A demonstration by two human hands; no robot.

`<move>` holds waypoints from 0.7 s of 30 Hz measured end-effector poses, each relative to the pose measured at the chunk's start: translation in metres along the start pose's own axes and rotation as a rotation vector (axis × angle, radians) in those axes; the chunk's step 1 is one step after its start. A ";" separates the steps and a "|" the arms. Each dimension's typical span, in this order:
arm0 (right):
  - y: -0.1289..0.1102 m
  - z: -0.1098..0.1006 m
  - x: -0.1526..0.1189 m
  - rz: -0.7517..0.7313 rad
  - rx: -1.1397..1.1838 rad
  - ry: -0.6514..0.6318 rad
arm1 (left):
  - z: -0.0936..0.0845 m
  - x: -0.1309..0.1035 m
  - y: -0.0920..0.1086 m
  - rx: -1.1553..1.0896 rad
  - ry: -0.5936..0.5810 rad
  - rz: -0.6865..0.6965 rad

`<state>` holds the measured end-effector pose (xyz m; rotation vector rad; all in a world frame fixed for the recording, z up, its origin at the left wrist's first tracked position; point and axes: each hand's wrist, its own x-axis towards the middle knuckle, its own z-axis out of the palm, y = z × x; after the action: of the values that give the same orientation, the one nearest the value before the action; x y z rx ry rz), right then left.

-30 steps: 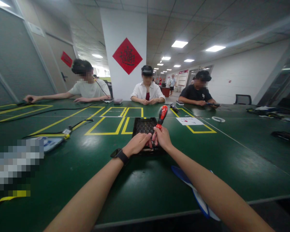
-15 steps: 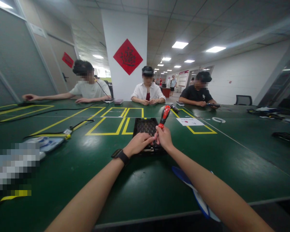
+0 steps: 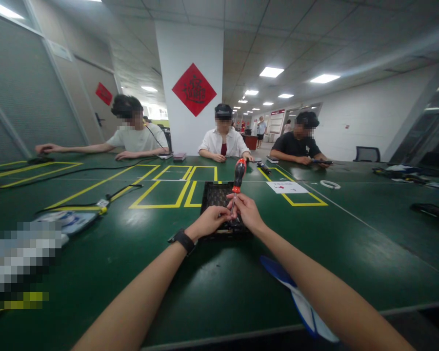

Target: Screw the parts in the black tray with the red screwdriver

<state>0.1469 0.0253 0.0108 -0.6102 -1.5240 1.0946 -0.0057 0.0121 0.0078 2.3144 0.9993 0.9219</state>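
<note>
A red and black screwdriver [image 3: 240, 174] stands nearly upright over a black open case [image 3: 214, 196] on the green table. My right hand [image 3: 246, 213] grips its shaft just below the handle, fingers pinched. The tip points down into the near part of the case, where fingers partly hide it. My left hand [image 3: 212, 220] rests over the case's near left side, its fingertips pinched together close to the screwdriver's tip. Whatever lies between the left fingertips is too small to make out.
Blue and white insoles [image 3: 303, 304] lie near the front edge, under my right forearm. Yellow tape outlines, a white paper [image 3: 287, 187] and a white ring [image 3: 329, 185] are farther out. Three people sit across the table [image 3: 351, 234]. Cables run along the left.
The screwdriver has swung left and more upright, with my right hand shifting slightly. My left fingers have drawn in toward its tip. The middle person's hand has reached out to the right.
</note>
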 end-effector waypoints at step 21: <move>0.001 0.010 0.001 -0.038 -0.140 0.129 | 0.003 0.000 -0.002 -0.114 0.060 -0.069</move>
<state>0.1369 0.0234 0.0104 -0.7306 -1.5019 0.9073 -0.0050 0.0129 0.0045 2.1564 1.0167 0.9998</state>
